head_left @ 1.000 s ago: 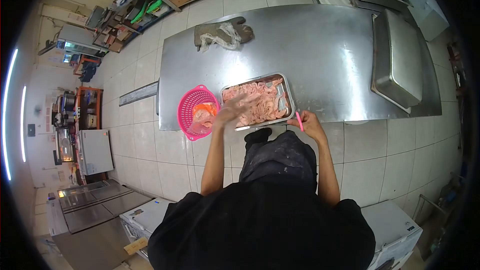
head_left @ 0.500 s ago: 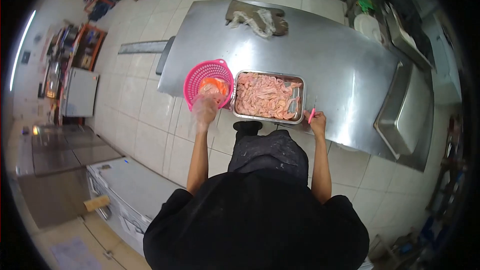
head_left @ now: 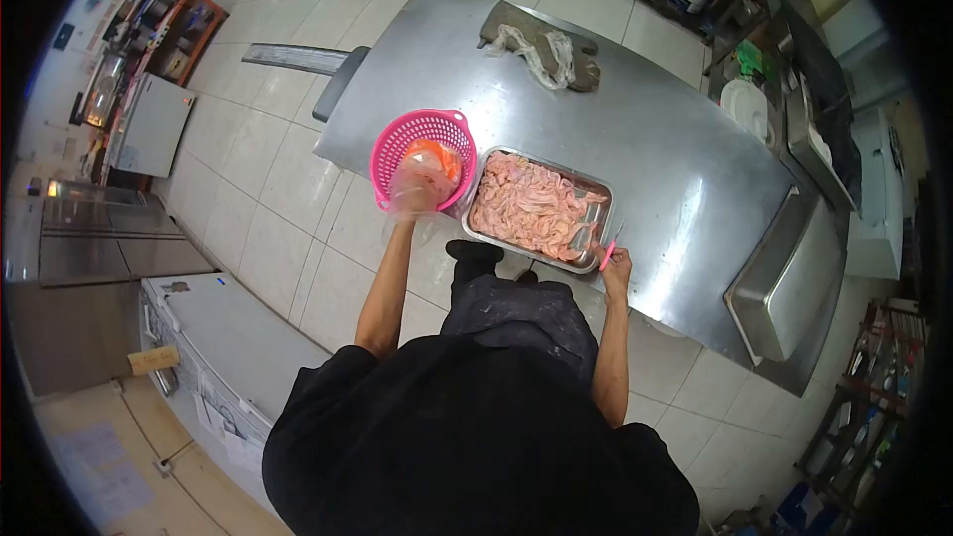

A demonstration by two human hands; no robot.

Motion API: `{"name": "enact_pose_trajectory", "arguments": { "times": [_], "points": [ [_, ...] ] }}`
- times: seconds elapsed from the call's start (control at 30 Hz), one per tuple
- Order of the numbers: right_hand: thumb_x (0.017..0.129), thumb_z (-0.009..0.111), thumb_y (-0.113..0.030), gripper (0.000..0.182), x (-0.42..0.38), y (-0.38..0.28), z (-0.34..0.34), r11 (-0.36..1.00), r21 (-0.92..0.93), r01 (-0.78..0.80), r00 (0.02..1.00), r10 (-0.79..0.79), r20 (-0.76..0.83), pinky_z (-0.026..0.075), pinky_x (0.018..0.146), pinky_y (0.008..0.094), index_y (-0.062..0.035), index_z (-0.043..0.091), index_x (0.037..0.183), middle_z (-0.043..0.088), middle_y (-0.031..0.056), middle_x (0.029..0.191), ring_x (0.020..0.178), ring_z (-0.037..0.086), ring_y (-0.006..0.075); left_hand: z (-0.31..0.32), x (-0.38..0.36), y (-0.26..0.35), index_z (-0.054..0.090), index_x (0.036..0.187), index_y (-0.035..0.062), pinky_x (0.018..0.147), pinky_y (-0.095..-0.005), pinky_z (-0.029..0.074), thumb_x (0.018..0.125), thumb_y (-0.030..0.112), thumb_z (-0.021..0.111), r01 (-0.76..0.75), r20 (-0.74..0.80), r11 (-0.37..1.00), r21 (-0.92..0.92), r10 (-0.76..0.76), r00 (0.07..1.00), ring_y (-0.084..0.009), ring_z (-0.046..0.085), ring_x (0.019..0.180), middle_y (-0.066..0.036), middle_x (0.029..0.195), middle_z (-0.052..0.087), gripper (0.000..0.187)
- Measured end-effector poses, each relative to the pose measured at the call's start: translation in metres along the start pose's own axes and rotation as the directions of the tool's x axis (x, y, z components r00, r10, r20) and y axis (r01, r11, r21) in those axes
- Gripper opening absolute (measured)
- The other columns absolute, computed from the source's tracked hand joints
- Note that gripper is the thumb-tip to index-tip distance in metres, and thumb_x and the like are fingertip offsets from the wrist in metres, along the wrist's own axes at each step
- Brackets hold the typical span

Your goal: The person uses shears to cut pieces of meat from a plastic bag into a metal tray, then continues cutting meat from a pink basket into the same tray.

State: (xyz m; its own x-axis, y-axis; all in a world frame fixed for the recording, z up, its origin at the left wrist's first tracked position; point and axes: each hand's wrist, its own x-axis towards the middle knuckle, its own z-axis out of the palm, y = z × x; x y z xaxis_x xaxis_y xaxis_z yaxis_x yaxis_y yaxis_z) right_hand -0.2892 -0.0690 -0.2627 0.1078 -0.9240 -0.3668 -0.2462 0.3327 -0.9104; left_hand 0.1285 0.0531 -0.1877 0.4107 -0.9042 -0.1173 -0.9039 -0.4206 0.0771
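Note:
My left hand (head_left: 415,201), in a loose clear plastic glove, reaches over the near rim of a pink perforated basket (head_left: 388,144). Under its fingers lies something orange (head_left: 437,151), with pale pieces beside it; the plastic and blur hide the finger pose. To the right of the basket, a rectangular metal tray (head_left: 603,189) is filled with pale pink strips of raw meat (head_left: 531,201). At the tray's near right corner, my right hand (head_left: 617,268) grips pink-handled scissors (head_left: 608,256), their thin blades pointing away from me.
The steel table (head_left: 675,159) carries a brown cloth (head_left: 536,35) with crumpled clear plastic (head_left: 541,60) at its far side. An upturned metal pan (head_left: 789,283) rests at the right end. Behind me on the left stands a white chest freezer (head_left: 228,337).
The whole view has turned slightly. My left hand is a little further into the basket. My right hand stays by the tray corner with the scissors.

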Motion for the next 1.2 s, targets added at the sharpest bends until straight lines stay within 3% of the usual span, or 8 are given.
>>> {"name": "enact_pose_trajectory", "arguments": {
  "times": [0.13, 0.2, 0.4, 0.47, 0.63, 0.77, 1.07, 1.2],
  "points": [
    [0.073, 0.079, -0.026, 0.036, 0.000, 0.011, 0.002, 0.995, 0.073, -0.070, 0.998, 0.069, 0.009, 0.036, 0.057, 0.0239, -0.0055, 0.050, 0.081, 0.053, 0.0003, 0.072, 0.064, 0.046, 0.0085, 0.002, 0.010, -0.003, 0.066, 0.094, 0.0095, 0.075, -0.0364, 0.050, 0.076, 0.035, 0.059, 0.037, 0.116, 0.999, -0.031, -0.033, 0.993, -0.0264, 0.063, 0.089, -0.012, 0.095, 0.066, 0.032],
    [0.076, 0.076, -0.027, 0.032, 0.002, 0.020, 0.007, 0.998, 0.070, 0.008, 1.000, -0.008, 0.003, 0.028, 0.044, 0.0200, -0.0118, 0.048, 0.078, 0.047, -0.0054, 0.062, 0.050, 0.038, 0.0034, 0.008, 0.016, 0.001, 0.065, 0.094, 0.0095, 0.075, -0.0364, 0.049, 0.077, 0.036, 0.058, 0.120, 0.092, 0.990, -0.068, -0.114, 0.989, -0.0265, 0.063, 0.089, -0.012, 0.095, 0.065, 0.033],
    [0.077, 0.075, -0.026, 0.031, -0.005, 0.014, 0.007, 0.994, 0.108, 0.029, 0.998, -0.024, -0.049, 0.028, 0.046, 0.0198, -0.0120, 0.047, 0.078, 0.046, -0.0057, 0.066, 0.054, 0.038, 0.0027, 0.005, 0.015, 0.003, 0.064, 0.095, 0.0094, 0.075, -0.0365, 0.049, 0.078, 0.039, 0.057, 0.325, 0.031, 0.927, -0.189, -0.325, 0.945, -0.0268, 0.063, 0.089, -0.013, 0.095, 0.065, 0.035],
    [0.075, 0.077, -0.025, 0.032, -0.015, 0.000, 0.002, 0.989, 0.138, -0.044, 0.999, 0.048, -0.025, 0.032, 0.053, 0.0210, -0.0096, 0.049, 0.079, 0.049, -0.0037, 0.069, 0.060, 0.041, 0.0056, -0.025, 0.011, 0.020, 0.065, 0.095, 0.0091, 0.076, -0.0373, 0.049, 0.080, 0.038, 0.056, 0.351, 0.152, 0.904, -0.244, -0.322, 0.934, -0.0269, 0.063, 0.090, -0.013, 0.098, 0.065, 0.034],
    [0.076, 0.076, -0.024, 0.032, -0.014, 0.007, -0.001, 0.987, 0.143, -0.069, 0.998, 0.070, -0.001, 0.033, 0.054, 0.0209, -0.0092, 0.048, 0.080, 0.049, -0.0033, 0.070, 0.062, 0.042, 0.0052, -0.027, 0.021, 0.012, 0.060, 0.103, 0.0063, 0.077, -0.0325, 0.048, 0.079, 0.036, 0.059, 0.027, 0.337, 0.998, -0.058, -0.006, 0.942, -0.0219, 0.060, 0.091, -0.010, 0.100, 0.064, 0.037],
    [0.079, 0.074, -0.024, 0.029, -0.014, -0.001, 0.004, 0.993, 0.115, -0.017, 1.000, 0.017, -0.002, 0.030, 0.050, 0.0203, -0.0111, 0.048, 0.081, 0.049, -0.0044, 0.068, 0.059, 0.040, 0.0034, 0.052, 0.015, -0.031, 0.058, 0.110, 0.0063, 0.077, -0.0297, 0.048, 0.080, 0.024, 0.062, 0.182, 0.118, 0.973, -0.139, -0.166, 0.979, -0.0202, 0.059, 0.092, -0.009, 0.099, 0.063, 0.035],
    [0.075, 0.078, -0.023, 0.033, -0.010, 0.005, 0.002, 0.974, 0.213, -0.077, 0.997, 0.076, 0.015, 0.032, 0.052, 0.0205, -0.0090, 0.048, 0.080, 0.050, -0.0034, 0.070, 0.062, 0.042, 0.0046, 0.030, 0.016, -0.011, 0.053, 0.099, 0.0088, 0.066, -0.0300, 0.047, 0.083, 0.023, 0.061, 0.231, 0.154, 0.960, -0.158, -0.207, 0.966, -0.0176, 0.059, 0.083, -0.006, 0.089, 0.060, 0.023],
    [0.075, 0.077, -0.021, 0.034, -0.014, 0.001, -0.001, 0.987, 0.156, -0.038, 0.999, 0.038, 0.000, 0.033, 0.054, 0.0200, -0.0070, 0.047, 0.083, 0.050, -0.0014, 0.074, 0.066, 0.044, 0.0057, 0.025, 0.012, -0.027, 0.051, 0.095, 0.0099, 0.061, -0.0301, 0.047, 0.085, 0.023, 0.060, 0.233, 0.189, 0.891, -0.389, -0.171, 0.967, -0.0165, 0.059, 0.079, -0.005, 0.085, 0.058, 0.018]
  ]
}}
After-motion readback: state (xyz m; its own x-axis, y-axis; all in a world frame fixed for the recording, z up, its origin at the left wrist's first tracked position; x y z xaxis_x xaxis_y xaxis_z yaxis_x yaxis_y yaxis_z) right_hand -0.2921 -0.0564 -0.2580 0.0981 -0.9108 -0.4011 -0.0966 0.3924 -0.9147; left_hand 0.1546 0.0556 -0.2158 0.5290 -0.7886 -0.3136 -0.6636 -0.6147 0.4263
